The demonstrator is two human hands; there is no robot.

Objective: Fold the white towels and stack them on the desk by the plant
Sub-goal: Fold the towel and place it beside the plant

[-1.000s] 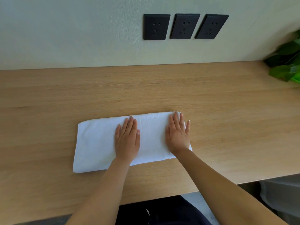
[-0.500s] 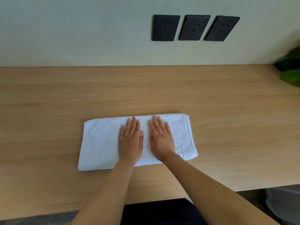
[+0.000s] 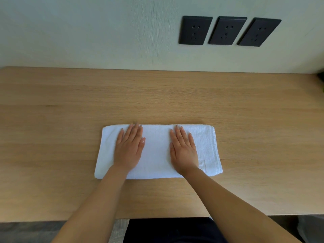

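Where the towel point(image 3: 157, 151) sat: folded white strip, flat on the desk point(image 3: 70, 102), about mid-width, nearer the front edge than the wall point(image 3: 87, 32).
Long axis: ran left-right, parallel to the wall; stitched hem at the right short end.
Left hand point(image 3: 128, 151): flat, fingers straight, pressing the left half.
Right hand point(image 3: 184, 153): same deal on the right half, with towel showing between them.
Room: wood stretched wide on both sides and back to the wall.
Plant point(image 3: 322, 81): just a green sliver, far right edge.

Towel point(image 3: 157, 151): plain white. Desk point(image 3: 70, 106): light wood grain. Sockets point(image 3: 226, 30) at 1 o'clock: black. Wall point(image 3: 87, 32): pale green.
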